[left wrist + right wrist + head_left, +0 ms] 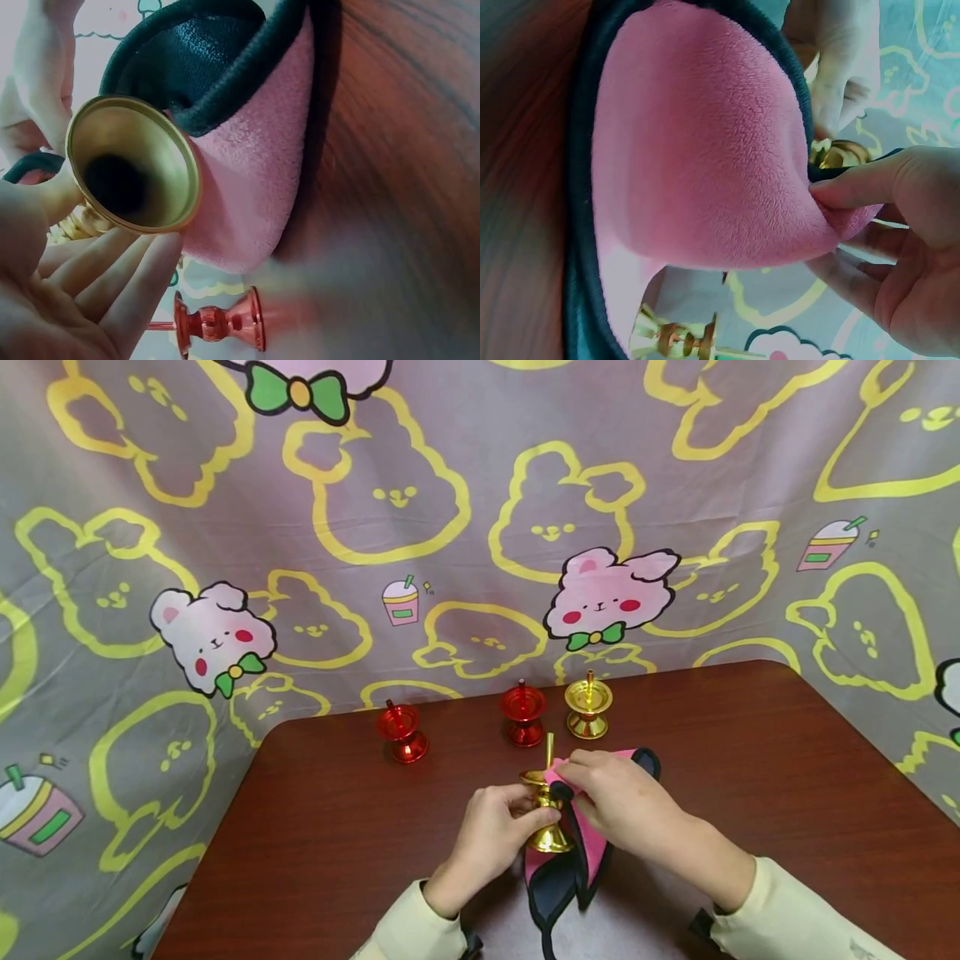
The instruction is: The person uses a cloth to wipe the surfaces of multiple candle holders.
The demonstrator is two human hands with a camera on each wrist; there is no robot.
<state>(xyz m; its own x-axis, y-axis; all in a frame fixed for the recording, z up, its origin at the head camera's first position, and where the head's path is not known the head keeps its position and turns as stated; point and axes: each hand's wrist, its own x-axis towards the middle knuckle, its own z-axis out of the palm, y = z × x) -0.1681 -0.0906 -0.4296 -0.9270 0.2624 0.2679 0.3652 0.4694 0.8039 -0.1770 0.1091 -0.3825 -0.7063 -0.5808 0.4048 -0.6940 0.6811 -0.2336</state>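
My left hand (487,828) grips a gold candle holder (551,839) by its stem, above the front middle of the table. The holder stands nearly upright with its thin tube pointing up; its hollow base (169,172) faces the left wrist camera. My right hand (630,800) pinches a pink fleecy cloth (592,847) with black edging and presses it against the holder's dish. The rest of the cloth (697,150) hangs in a fold below, its dark side partly showing. Part of the dish is hidden behind the cloth and right fingers.
Along the back of the brown table (315,843) stand a red candle holder (408,745) at left, another red candle holder (523,727) in the middle and a gold candle holder (588,724) beside it. A patterned curtain (465,585) hangs right behind the table.
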